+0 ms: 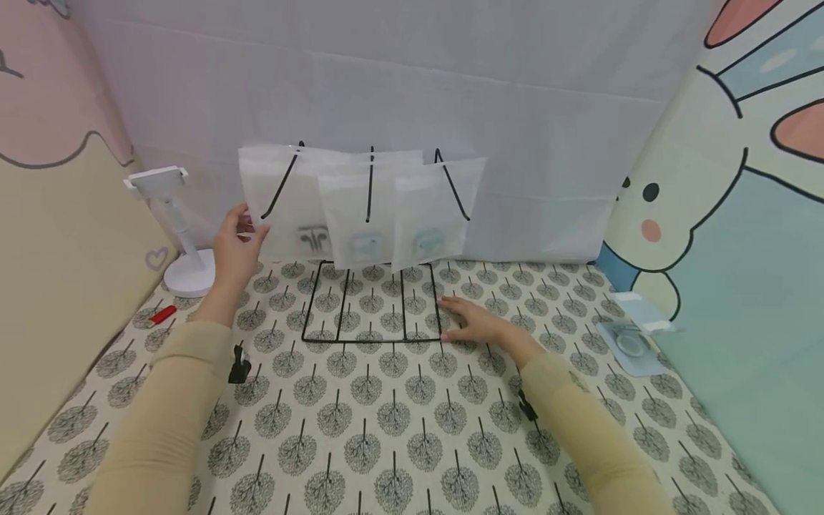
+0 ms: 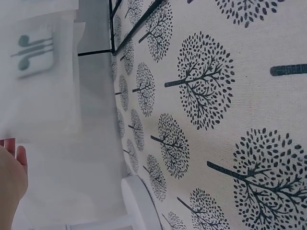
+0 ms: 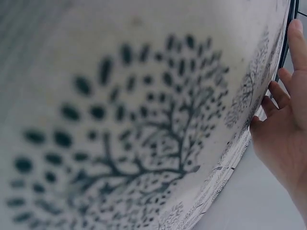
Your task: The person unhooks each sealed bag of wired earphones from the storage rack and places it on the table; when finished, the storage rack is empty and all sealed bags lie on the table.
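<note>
A black wire rack (image 1: 372,342) stands on the tree-print cloth, its hooks rising at the back. Frosted plastic bags hang from the hooks: a left bag (image 1: 283,243) with a dark earphone shape, and a middle bag (image 1: 350,207) and a right bag (image 1: 431,200) with pale blue shapes showing through. My left hand (image 1: 237,247) pinches the left bag's outer edge, thumb in front and fingertips partly hidden behind it. In the left wrist view the fingers (image 2: 9,143) meet that edge. My right hand (image 1: 473,322) rests at the rack base's right side, fingers spread, touching the wire.
On the left stand a white phone stand (image 1: 189,275) and a small red object (image 1: 163,315). Another white stand (image 1: 634,343) is at the right. A white curtain (image 1: 547,143) hangs behind the bags, with cartoon-print sheets on both sides.
</note>
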Tool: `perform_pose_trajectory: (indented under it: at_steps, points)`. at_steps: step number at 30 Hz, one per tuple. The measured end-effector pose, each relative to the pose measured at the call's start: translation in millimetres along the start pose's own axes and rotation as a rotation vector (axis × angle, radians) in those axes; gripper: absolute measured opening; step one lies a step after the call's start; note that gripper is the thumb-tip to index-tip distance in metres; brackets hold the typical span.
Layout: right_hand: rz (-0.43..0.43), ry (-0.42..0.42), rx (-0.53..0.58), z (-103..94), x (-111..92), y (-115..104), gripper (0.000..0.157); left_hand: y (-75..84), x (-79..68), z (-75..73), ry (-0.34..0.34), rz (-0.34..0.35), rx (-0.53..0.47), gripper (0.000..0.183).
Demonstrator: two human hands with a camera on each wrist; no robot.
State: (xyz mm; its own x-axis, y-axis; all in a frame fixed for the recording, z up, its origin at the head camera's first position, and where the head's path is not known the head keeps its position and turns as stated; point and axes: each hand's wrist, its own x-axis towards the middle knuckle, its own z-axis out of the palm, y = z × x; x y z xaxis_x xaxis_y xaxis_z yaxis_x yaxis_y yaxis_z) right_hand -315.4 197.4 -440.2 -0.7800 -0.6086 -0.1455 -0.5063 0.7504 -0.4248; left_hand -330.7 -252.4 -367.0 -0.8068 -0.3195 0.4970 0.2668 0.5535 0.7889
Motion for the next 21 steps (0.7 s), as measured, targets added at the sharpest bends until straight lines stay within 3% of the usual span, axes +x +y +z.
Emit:
perform_pose_trajectory:
  at_steps: [4, 8, 21]
  points:
    - [-0.007, 0.001, -0.013, -0.2, 1.7, -1.2, 0.084, -1.3, -2.0, -3.6, 0.019, 0.009, 0.009, 0.036]
    - [-0.009, -0.01, -0.005, -2.2, 3.0, -3.4, 0.085, -2.8, -5.4, -8.1, -0.001, -0.004, 0.016, 0.034]
    - [-0.003, -0.029, 0.011, -5.9, 4.2, -6.5, 0.082, 9.9, -21.2, -23.9, 0.051, 0.028, -0.039, 0.031]
